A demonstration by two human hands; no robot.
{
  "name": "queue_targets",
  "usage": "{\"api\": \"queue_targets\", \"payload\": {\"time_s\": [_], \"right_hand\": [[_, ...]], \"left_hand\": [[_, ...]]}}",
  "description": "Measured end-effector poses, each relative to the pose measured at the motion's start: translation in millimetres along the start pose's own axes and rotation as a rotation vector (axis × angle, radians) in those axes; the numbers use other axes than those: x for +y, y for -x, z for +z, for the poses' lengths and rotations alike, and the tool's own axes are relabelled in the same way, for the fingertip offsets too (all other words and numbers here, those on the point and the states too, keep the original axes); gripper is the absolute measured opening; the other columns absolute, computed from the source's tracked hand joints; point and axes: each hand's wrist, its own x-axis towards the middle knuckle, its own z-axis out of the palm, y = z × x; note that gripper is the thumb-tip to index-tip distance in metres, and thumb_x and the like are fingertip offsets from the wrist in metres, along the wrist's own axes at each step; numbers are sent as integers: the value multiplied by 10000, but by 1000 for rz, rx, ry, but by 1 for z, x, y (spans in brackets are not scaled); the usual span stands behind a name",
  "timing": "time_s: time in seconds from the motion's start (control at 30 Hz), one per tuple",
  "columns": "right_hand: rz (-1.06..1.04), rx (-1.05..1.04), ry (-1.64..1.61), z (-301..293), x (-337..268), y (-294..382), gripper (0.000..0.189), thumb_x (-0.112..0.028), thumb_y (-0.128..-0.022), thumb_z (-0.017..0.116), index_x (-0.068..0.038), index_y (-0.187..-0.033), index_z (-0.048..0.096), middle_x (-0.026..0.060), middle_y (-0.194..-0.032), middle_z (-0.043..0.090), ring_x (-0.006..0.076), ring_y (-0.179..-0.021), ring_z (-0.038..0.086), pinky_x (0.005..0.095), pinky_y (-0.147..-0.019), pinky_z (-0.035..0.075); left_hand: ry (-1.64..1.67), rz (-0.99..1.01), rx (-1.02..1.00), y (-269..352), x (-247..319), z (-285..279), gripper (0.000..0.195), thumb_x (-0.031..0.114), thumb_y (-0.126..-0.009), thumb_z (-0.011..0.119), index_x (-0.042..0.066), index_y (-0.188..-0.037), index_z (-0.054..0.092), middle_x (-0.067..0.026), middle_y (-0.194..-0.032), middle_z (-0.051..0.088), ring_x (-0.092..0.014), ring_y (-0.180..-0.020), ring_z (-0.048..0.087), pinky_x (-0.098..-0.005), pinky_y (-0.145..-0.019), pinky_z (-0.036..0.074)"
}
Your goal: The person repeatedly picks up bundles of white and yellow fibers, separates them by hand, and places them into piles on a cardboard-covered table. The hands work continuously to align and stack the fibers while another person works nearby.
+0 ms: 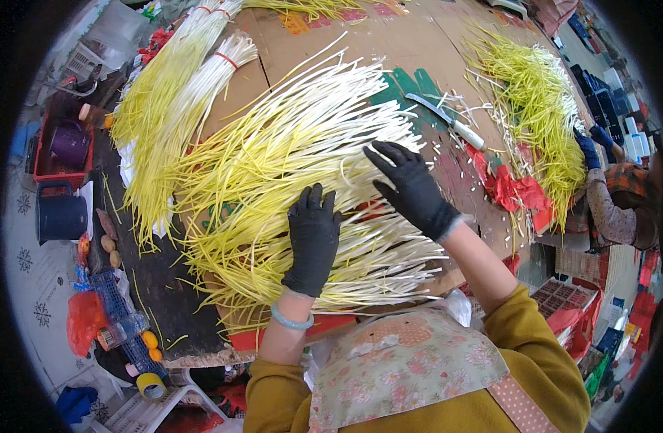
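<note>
Yellow chives with white stalks (309, 124) lie spread in a loose heap across the table before me. My left hand (313, 238), in a black glove, rests palm down on the near middle of the heap, fingers pointing away. My right hand (412, 187), gloved too, reaches over the white stalk ends with its fingers spread; whether it touches them I cannot tell. Beyond my right hand lies a knife (445, 119) with a curved blade and a pale handle. Chive bundles tied with red bands (227, 60) lie at the far left.
Across the table at right, a person in blue gloves (587, 149) handles another chive pile (548, 108). Red plastic scraps (518, 189) and cut bits lie near the knife. Left of the table stand a dark blue mug (63, 216), a blue basket (115, 300) and a yellow tape roll (151, 386).
</note>
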Motion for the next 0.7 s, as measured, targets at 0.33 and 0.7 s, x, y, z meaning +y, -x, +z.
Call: {"api": "queue_targets", "payload": {"time_s": [0.33,0.7], "right_hand": [[72,-361,-69,-3,-60,108,604,-203,-817,606,-105,-1377,398,114,-1293,495,284,-1084,503,409,-871,411],[50,8,-63,14,-13,0,445,-146,-799,623,-97,-1233,542,136,-1170,582,320,-1073,529,422,-906,408]], "left_hand": [[283,-20,-250,89,3,-35,155,118,-816,646,66,-963,645,-88,-1156,587,-270,-1108,512,-419,-930,380],[220,-178,137,15,-24,-44,342,71,-804,662,69,-1142,607,-129,-1216,543,-291,-1121,502,-394,-942,385]]}}
